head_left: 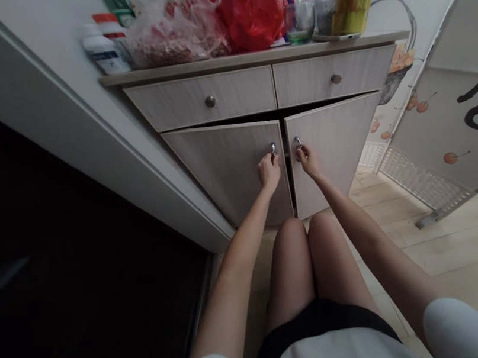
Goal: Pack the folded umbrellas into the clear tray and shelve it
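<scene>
Cabinet doors (229,174) look pale, wood-grained, slightly ajar.

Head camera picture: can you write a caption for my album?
The left hand and right hand hold the two door knobs of a pale wood cabinet.

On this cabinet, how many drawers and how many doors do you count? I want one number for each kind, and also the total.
Cabinet drawers: 2
Cabinet doors: 2
Total: 4
</scene>
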A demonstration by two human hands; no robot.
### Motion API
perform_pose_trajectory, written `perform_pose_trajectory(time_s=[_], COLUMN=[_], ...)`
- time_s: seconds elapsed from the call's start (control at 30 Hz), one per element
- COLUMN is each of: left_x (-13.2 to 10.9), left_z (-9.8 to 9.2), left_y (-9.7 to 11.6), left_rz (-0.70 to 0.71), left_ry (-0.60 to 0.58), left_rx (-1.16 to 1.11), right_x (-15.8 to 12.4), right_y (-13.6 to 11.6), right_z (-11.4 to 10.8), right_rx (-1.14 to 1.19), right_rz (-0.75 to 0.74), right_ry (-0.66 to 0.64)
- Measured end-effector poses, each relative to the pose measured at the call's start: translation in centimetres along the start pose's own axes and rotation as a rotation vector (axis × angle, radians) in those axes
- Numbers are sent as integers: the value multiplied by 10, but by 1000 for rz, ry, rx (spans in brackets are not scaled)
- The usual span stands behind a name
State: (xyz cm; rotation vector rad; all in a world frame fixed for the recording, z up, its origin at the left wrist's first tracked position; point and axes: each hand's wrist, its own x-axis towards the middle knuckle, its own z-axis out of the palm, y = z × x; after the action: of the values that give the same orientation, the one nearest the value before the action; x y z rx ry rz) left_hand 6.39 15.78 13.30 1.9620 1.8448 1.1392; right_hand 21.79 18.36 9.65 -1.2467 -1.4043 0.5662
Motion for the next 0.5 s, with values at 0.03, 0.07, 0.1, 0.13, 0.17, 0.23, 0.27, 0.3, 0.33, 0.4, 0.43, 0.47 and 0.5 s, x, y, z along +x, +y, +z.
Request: perform_pose_trajectory(time_s=[0.03,0.07,0.1,0.13,0.17,0.23,0.27,0.3,0.33,0.4,0.43,0.47,0.5], left_x=[-9,-18,-27,-37,-46,-64,-72,-80,-87,-98,-104,-108,-113], left_z=[-5,-10,-16,-22,-28,-41,-47,-53,-59,-69,-74,-78,-82], left_y=[-3,-8,-13,-19,-25,-39,-45,-52,-57,-67,-70,-74,-76], left_rz=[16,35,57,81,103,140,155,165,172,180,181,180,180], left_ry=[5,11,20,31,45,79,99,121,142,174,187,199,212], left_rx=[-6,-17,-32,-48,-65,-96,-111,-125,-138,-160,-168,-172,-176], right_x=[-8,-16,-25,-33,-41,-56,-63,-70,-77,-91,-98,-104,-110], right_y=[-1,-2,-3,-3,-3,-2,-1,0,1,2,2,2,1], right_z=[-6,-13,-20,-27,-34,-50,-57,-65,-73,-90,-99,-107,-116], right_rx=[4,4,3,3,7,31,46,57,60,43,28,13,-2], right_rz=[-7,-13,-18,-24,-34,-70,-93,-114,-131,-147,-150,-151,-153], right_ry=[3,2,-1,-3,-1,18,32,47,60,79,89,100,112])
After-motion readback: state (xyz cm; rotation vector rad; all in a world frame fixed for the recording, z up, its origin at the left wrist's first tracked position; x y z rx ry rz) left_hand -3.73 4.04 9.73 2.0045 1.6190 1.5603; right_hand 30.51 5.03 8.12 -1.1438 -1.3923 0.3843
